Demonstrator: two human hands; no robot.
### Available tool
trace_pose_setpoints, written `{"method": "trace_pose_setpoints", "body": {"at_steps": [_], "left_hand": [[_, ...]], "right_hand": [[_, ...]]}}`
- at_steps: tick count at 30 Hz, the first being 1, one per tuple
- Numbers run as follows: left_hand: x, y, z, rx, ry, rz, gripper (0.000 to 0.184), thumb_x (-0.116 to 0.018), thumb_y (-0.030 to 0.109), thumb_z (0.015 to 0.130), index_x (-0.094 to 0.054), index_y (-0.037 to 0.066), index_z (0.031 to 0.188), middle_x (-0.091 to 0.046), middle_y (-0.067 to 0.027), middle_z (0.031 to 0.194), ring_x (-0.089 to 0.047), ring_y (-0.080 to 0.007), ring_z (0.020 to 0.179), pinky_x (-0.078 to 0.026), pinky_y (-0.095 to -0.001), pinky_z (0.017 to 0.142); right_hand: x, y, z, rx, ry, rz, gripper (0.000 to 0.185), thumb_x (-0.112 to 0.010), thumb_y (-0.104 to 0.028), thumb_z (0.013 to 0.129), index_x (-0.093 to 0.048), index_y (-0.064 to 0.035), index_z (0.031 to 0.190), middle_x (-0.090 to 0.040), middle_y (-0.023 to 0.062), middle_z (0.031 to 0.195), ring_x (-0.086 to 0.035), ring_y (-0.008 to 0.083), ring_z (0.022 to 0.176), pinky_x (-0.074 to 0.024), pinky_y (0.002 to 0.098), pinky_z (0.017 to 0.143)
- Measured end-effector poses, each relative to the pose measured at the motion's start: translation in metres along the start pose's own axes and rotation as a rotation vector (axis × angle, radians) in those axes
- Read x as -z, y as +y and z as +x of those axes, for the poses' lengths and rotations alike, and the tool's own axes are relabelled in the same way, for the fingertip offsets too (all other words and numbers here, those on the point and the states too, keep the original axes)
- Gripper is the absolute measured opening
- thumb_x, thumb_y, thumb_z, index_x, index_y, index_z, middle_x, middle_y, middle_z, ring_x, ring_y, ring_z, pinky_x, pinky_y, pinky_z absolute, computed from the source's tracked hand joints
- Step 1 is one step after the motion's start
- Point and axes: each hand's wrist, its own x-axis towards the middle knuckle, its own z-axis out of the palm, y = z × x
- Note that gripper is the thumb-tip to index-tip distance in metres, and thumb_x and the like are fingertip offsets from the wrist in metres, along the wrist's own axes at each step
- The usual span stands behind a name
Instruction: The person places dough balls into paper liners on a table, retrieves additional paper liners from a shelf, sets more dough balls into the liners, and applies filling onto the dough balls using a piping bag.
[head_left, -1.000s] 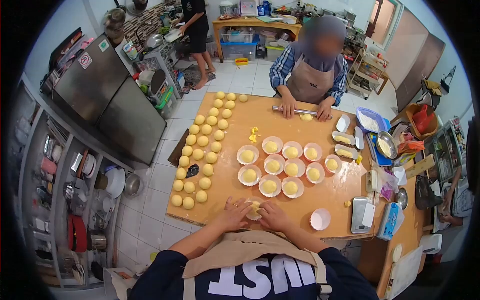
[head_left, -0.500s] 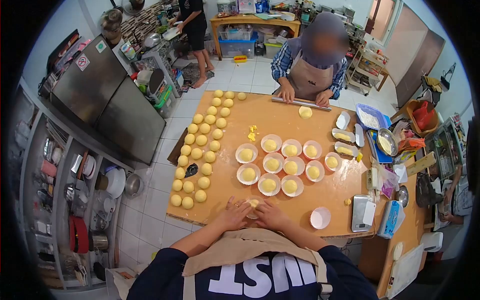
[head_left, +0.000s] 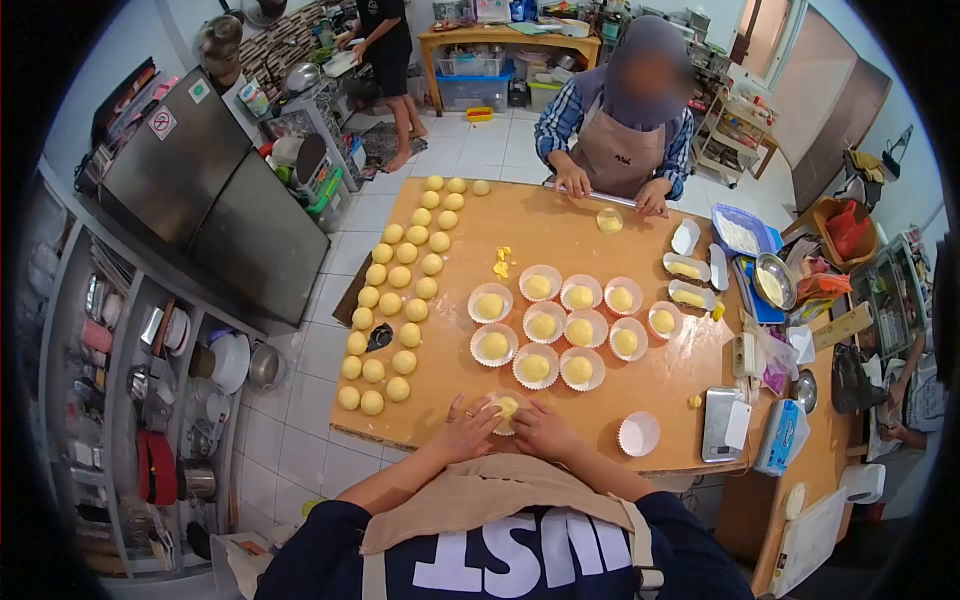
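Observation:
My left hand (head_left: 467,430) and my right hand (head_left: 541,431) are at the near edge of the table, on either side of a piece of yellow dough (head_left: 508,408). Both hold it between curled fingers, and a pale paper cup seems to be around it. The fingers partly cover the cup. Just beyond stand several white paper cups, each with a dough ball (head_left: 536,368) in it. To the right of my right hand is a paper cup (head_left: 639,435) without dough.
Rows of dough balls (head_left: 398,388) line the left side of the wooden table (head_left: 450,330). Across from me, a person in an apron holds a metal rolling pin (head_left: 615,199) near flattened dough (head_left: 609,221). A scale (head_left: 719,425) and a blue tissue pack (head_left: 781,437) are at right.
My fingers have drawn slightly apart, so more of the dough shows between them. Across the table, the person's hands and rolling pin have shifted a little away from me.

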Motion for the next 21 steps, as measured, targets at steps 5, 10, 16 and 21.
{"method": "trace_pose_setpoints", "body": {"at_steps": [5,10,16,21], "left_hand": [[-0.004,0.001,0.0,-0.016,-0.028,0.075,0.049,-0.067,0.038,0.08,-0.059,0.022,0.125,-0.053,0.0031,0.132,-0.042,-0.0234,0.133,-0.012,-0.0665,0.109],[0.004,0.003,0.002,-0.011,-0.088,0.019,0.048,-0.067,0.036,0.079,-0.06,0.021,0.124,-0.054,0.0037,0.131,-0.044,-0.0241,0.131,-0.011,-0.0683,0.108],[-0.006,0.002,0.0,0.003,-0.01,0.015,0.047,-0.069,0.039,0.078,-0.061,0.02,0.12,-0.054,0.0027,0.13,-0.042,-0.0245,0.132,-0.014,-0.0681,0.108],[0.0,0.002,0.003,0.025,-0.059,-0.053,0.049,-0.069,0.041,0.078,-0.06,0.017,0.12,-0.053,0.0002,0.131,-0.041,-0.0236,0.133,-0.012,-0.0667,0.109]], "right_hand": [[0.013,-0.006,0.001,-0.045,0.142,0.144,0.04,-0.065,-0.029,0.083,-0.061,-0.0065,0.116,-0.059,0.0101,0.116,-0.054,0.0267,0.116,-0.0342,0.0458,0.111],[0.014,-0.007,0.005,0.004,0.169,0.046,0.046,-0.068,-0.031,0.082,-0.059,-0.0061,0.119,-0.058,0.012,0.118,-0.053,0.0294,0.117,-0.0372,0.0445,0.107],[0.014,-0.006,0.008,-0.059,0.118,0.163,0.055,-0.068,-0.038,0.081,-0.056,-0.0053,0.124,-0.054,0.0117,0.127,-0.049,0.029,0.122,-0.0321,0.0466,0.11],[0.008,-0.006,0.013,-0.04,0.052,0.031,0.059,-0.061,-0.046,0.086,-0.053,-0.006,0.13,-0.052,0.0112,0.131,-0.046,0.0287,0.127,-0.0262,0.0478,0.114]]}}
